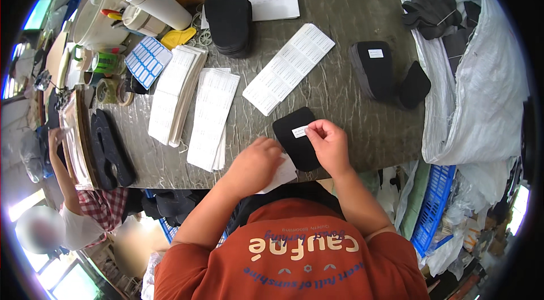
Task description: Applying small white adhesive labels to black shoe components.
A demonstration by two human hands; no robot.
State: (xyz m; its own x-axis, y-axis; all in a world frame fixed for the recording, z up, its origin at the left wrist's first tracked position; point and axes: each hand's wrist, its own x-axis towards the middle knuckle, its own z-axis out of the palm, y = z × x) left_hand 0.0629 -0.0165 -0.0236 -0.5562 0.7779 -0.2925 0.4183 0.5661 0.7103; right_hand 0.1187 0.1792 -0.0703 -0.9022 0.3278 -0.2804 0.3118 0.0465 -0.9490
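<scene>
A black insole-shaped pad (306, 155) lies at the table's near edge in front of me. My right hand (330, 142) pinches the corner of a small white label (298, 132) against the pad's upper part. Left of the pad, my left hand (252, 165) is curled, its fingers partly blurred, with a piece of white label paper (283, 174) in its grip. Beyond the pad lies a printed label sheet (289, 68), slanted. To the right stands a stack of black pads (371, 76) with a label on its top piece, beside a loose black pad (415, 85).
More label sheets (213, 118) and a thick sheet bundle (174, 93) lie left. Another black pad stack (228, 19) stands at the back. Cups (160, 3) and tape rolls crowd the far left. A white sack (479, 84) of dark pieces stands right. Another person (102, 209) works at left.
</scene>
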